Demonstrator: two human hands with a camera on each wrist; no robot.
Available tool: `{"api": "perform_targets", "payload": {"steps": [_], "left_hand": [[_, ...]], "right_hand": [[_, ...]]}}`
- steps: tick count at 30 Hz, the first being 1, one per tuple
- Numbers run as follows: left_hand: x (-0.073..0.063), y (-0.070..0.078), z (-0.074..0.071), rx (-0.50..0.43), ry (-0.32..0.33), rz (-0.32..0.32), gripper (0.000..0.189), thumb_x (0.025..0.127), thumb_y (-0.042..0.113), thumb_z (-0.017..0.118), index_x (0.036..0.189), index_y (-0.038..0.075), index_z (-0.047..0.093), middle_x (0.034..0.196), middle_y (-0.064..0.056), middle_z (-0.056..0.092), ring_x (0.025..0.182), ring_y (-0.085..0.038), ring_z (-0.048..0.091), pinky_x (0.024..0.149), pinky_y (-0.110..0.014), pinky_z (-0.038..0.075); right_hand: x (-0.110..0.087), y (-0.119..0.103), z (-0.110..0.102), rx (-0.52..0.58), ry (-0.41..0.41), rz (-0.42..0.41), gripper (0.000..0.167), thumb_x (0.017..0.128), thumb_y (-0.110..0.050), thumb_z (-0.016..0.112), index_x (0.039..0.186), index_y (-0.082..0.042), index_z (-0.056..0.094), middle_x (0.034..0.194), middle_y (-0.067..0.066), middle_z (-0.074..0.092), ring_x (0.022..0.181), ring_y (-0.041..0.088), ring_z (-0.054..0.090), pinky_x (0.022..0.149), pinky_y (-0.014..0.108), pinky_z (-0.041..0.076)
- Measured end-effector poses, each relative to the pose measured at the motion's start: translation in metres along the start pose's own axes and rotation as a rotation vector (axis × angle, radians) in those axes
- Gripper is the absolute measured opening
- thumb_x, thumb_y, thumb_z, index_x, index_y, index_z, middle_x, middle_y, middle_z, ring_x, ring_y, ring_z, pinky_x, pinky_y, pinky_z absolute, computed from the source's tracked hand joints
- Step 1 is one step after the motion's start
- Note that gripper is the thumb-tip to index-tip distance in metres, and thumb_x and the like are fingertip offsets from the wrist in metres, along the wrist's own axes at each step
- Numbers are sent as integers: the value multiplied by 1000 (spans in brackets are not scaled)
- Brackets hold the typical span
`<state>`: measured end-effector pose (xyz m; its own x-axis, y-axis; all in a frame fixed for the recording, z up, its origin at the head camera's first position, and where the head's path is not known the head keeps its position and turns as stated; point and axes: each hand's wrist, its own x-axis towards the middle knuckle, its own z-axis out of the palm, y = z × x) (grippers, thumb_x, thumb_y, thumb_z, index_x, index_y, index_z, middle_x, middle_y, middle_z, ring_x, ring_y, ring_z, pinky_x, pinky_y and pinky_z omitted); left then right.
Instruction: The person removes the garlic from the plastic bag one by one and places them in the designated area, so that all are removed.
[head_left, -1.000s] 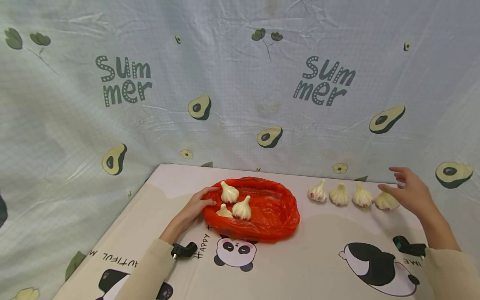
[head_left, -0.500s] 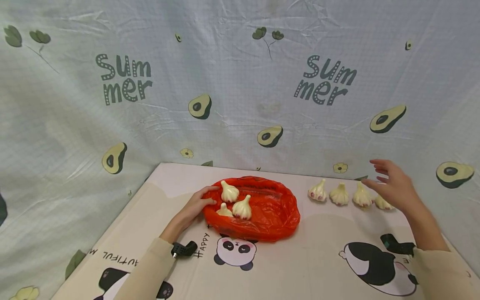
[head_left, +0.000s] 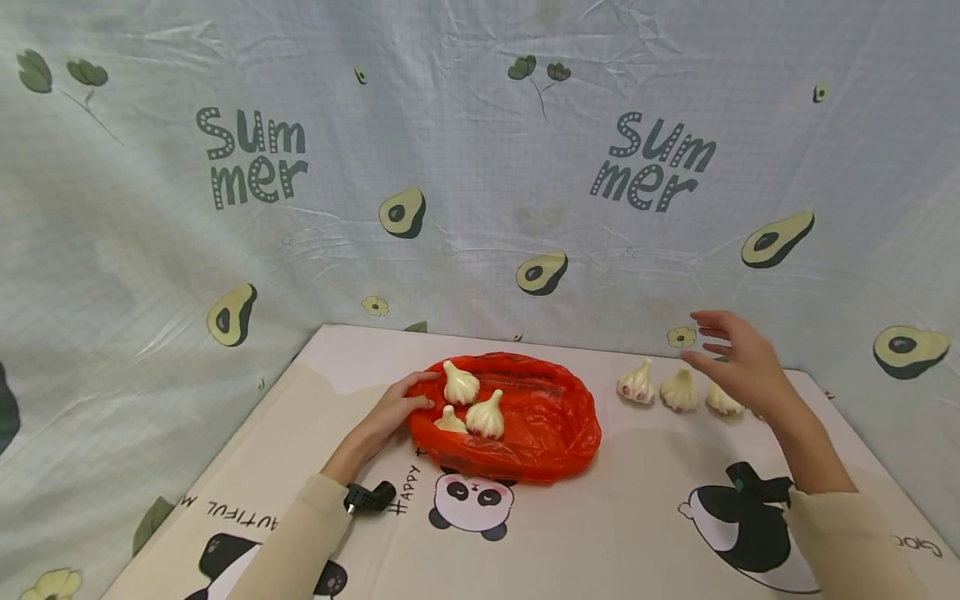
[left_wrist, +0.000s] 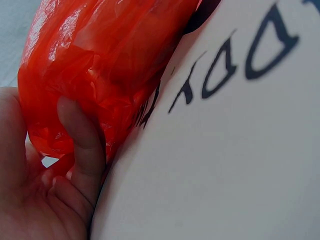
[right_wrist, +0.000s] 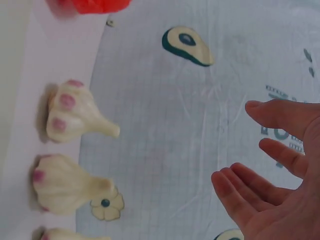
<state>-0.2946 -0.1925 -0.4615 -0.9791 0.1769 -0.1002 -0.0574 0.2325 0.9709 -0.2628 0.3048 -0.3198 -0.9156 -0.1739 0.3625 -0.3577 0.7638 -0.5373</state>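
An open red plastic bag [head_left: 525, 462] with its rim rolled down sits mid-table, holding three garlic bulbs [head_left: 486, 415] at its left side. At its left edge my left hand [head_left: 386, 415] grips the bag, fingers at the rim; in the left wrist view the red film [left_wrist: 100, 70] lies against the fingers. To the right of the bag stands a row of several garlic bulbs [head_left: 637, 383]. My right hand [head_left: 738, 362] hovers above the row's right part, fingers spread and holding nothing. It partly hides the rightmost bulbs. The right wrist view shows garlic bulbs [right_wrist: 70, 182] apart from the hand.
A panda-printed cloth [head_left: 600, 533] covers the table. Behind it hangs a pale curtain [head_left: 465, 150] with avocado prints, close to the table's back edge and the garlic row. Dark wrist cameras [head_left: 371, 497] are strapped to both wrists.
My right hand has moved left along the garlic row, from over the rightmost bulb to farther in, staying unfilled. My left hand, the bag and the bulbs have kept their places.
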Motion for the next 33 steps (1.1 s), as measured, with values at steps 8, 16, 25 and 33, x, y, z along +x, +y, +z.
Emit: {"api": "perform_targets", "payload": {"steps": [8,16,25,33], "left_hand": [[0,0,0,0,2,0,55,95,12,55,150,15,52,167,-16,33,150,-41,35,124,-59,33],[-1,0,0,1,5,3,55,95,11,55,150,15,52,166,-16,34,150,-41,35,124,-60,32],[-2,-1,1,4,7,2,55,95,12,55,150,15,52,167,-17,33,150,-42,35,123,-60,33],[-2,0,1,12,3,3,56,95,11,55,150,15,51,166,-17,33,150,-43,35,122,-60,34]], "right_hand": [[8,-20,19,57,-14,-67,57,97,-18,71,145,1,47,144,25,55,130,44,56,104,48,51],[20,-38,38,119,-84,-67,57,97,-17,71,147,-2,46,146,23,54,132,42,55,106,58,50],[31,-56,62,159,-152,-66,58,95,-17,73,146,-5,48,146,22,55,131,42,57,106,57,53],[38,-67,86,192,-224,-86,55,96,-16,71,145,-6,49,144,21,58,130,42,60,106,56,54]]}}
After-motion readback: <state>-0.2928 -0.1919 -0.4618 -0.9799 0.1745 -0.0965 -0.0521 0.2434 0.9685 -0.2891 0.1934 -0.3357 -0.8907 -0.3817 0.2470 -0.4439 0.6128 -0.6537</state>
